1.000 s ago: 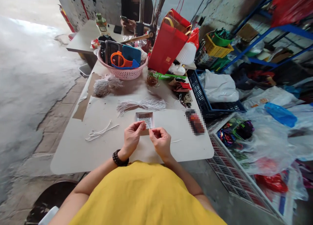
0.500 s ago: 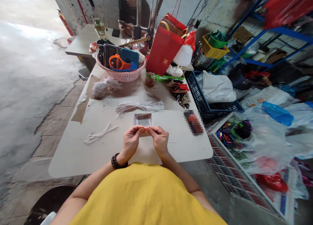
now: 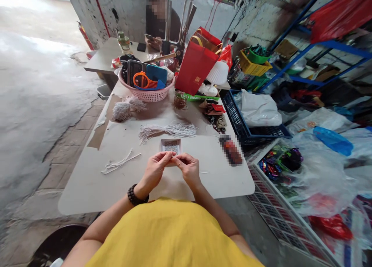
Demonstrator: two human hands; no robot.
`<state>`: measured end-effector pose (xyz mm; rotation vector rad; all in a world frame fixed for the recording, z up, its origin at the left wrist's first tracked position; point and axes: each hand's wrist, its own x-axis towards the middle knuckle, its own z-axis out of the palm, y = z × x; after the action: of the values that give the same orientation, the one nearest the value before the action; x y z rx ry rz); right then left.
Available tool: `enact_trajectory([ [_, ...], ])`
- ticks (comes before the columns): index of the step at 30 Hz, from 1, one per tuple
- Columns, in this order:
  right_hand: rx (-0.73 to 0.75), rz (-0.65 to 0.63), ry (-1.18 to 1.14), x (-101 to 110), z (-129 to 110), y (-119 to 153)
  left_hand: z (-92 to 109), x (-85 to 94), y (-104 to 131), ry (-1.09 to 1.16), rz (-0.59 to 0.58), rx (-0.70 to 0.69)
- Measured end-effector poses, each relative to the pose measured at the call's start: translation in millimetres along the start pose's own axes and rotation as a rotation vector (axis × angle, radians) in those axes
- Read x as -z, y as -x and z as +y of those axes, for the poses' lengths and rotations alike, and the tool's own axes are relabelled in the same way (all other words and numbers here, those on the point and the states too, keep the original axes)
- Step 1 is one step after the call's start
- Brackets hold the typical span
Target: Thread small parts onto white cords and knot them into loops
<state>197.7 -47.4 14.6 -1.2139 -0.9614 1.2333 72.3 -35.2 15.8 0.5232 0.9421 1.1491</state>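
Note:
My left hand and my right hand meet fingertip to fingertip over the near side of the table, both pinched. Something thin and pale sticks up between the fingertips; it is too small to name. Just beyond them sits a small white box of tiny grey pieces. A bundle of white cords lies behind the box. Several loose white cords rest to the left of my left hand, and a short white cord lies right of my right hand.
Farther back on the table are a tied cord bundle, a pink basket, a red bag and a white lamp. A blurred reddish item lies at the right. Crates stand beside the table; a person holds a phone behind.
The view has tilted slightly upward. My fingertips have shifted against each other, and a thin pale piece now shows above them.

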Motion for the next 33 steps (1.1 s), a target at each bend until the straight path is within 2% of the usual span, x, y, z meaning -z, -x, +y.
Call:
enact_trajectory([
  [5,-0.042,-0.053,0.093,2.6,0.9,0.1,5.0,-0.1,0.1,-0.027,0.007,-0.085],
  [12,0.005,0.044,0.06,2.5,-3.8,-2.5,4.7,2.5,-3.5,-0.004,0.042,-0.014],
  [23,-0.011,-0.038,0.087,1.7,1.3,-0.9,5.6,1.0,-4.2,0.009,-0.025,0.044],
  [25,-0.012,-0.099,0.152,12.3,-1.5,-4.4,9.9,3.1,-6.5,0.082,-0.016,0.009],
  [28,-0.051,-0.168,0.24,46.5,-14.2,-10.3,22.9,12.1,-12.3,0.22,0.054,-0.086],
  [30,-0.077,-0.152,0.219,74.6,-26.1,-12.0,32.9,19.0,-15.6,0.286,0.082,-0.134],
  [33,-0.03,-0.049,-0.005,103.6,-40.4,-9.3,41.6,23.0,-16.1,0.307,0.014,-0.17],
])
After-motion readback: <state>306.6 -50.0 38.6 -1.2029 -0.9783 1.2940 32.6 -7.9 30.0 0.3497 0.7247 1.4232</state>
